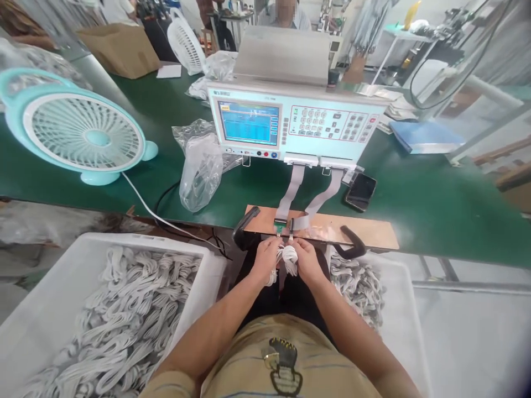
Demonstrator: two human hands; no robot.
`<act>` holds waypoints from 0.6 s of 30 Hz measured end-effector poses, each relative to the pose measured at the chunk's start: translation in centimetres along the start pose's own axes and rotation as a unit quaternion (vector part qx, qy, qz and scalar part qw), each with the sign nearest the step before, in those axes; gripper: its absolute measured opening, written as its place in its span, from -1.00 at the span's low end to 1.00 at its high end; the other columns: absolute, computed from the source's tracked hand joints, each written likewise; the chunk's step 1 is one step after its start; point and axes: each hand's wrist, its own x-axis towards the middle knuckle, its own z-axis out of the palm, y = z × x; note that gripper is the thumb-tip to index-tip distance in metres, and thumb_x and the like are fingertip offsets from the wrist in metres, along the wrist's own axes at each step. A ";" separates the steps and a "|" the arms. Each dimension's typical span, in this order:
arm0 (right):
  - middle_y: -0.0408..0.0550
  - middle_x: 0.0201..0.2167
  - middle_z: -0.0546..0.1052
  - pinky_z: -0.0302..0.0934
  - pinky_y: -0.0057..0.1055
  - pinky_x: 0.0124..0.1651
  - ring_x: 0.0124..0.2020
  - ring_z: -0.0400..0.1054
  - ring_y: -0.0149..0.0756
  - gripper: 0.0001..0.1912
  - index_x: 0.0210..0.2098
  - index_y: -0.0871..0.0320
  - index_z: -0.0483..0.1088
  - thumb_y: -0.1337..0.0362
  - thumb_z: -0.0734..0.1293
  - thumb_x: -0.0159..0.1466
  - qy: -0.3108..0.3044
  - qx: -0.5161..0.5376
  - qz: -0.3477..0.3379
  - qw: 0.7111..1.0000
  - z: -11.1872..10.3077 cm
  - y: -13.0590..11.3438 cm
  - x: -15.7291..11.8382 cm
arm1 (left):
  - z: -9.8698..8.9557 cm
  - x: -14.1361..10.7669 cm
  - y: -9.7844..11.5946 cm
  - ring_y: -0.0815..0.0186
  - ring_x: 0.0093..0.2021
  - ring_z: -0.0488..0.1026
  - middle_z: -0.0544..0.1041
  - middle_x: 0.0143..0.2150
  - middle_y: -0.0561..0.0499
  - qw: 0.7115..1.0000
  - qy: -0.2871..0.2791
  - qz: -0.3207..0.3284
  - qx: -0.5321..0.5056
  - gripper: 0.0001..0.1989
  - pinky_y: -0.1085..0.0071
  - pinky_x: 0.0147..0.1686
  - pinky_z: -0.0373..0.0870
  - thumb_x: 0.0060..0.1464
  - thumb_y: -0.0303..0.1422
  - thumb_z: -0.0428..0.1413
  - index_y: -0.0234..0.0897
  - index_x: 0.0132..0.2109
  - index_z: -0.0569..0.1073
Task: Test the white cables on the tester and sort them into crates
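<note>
Between my hands hangs a coiled white cable [289, 258], its two ends up at the connectors on a wooden board. My left hand [267, 255] is closed on one end, at a small green circuit board [279, 228]. Closed on the other end is my right hand [306, 257], just below a dark connector [292, 225]. Grey ribbon cables [290, 193] run from these connectors up to a white tester [327, 124] with a lit blue screen. Whether the cable's plugs are fully seated is too small to tell.
White bins hold bundled cables at left [136, 309] and right [360, 287]. Dark clamps sit on the wooden board [323, 225]. A phone [360, 192], a bagged item [202, 166], a turquoise fan [87, 132] and a blue folder [427, 135] lie around. A person sits behind the tester.
</note>
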 end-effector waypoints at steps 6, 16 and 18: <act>-0.26 -0.73 0.26 -0.07 -0.54 -0.62 -0.69 0.06 -0.50 -0.69 -0.64 0.16 0.23 0.11 0.33 0.06 -0.075 -0.175 0.067 0.979 -4.9 -3.0 -3.4 | -0.4 -3.7 -0.7 0.44 -0.63 0.29 0.33 -0.58 0.11 0.973 -0.089 -0.158 -0.145 -0.72 0.56 -0.70 0.16 -0.05 -0.15 0.06 -0.31 -0.34 0.41; -0.02 -0.25 0.37 0.20 -0.34 -0.22 -0.28 0.30 -0.25 -0.69 -0.12 0.08 0.28 0.20 0.30 0.14 -0.082 -0.547 -0.118 0.824 -7.4 -2.9 -7.3 | 0.6 -4.5 -1.5 0.31 -0.32 0.42 0.44 -0.32 -0.02 0.921 -0.119 -0.238 -0.284 -0.81 0.43 -0.39 0.35 -0.02 -0.31 0.05 -0.30 -0.25 0.40; 0.01 -0.19 0.33 0.21 -0.30 -0.16 -0.20 0.28 -0.22 -0.59 -0.04 0.09 0.21 0.25 0.30 0.12 -0.091 -0.521 -0.135 0.838 -5.2 -1.5 -7.2 | 1.2 -4.9 -1.5 0.32 -0.29 0.41 0.44 -0.31 -0.01 0.926 -0.133 -0.222 -0.275 -0.79 0.43 -0.30 0.35 -0.02 -0.34 0.05 -0.29 -0.20 0.41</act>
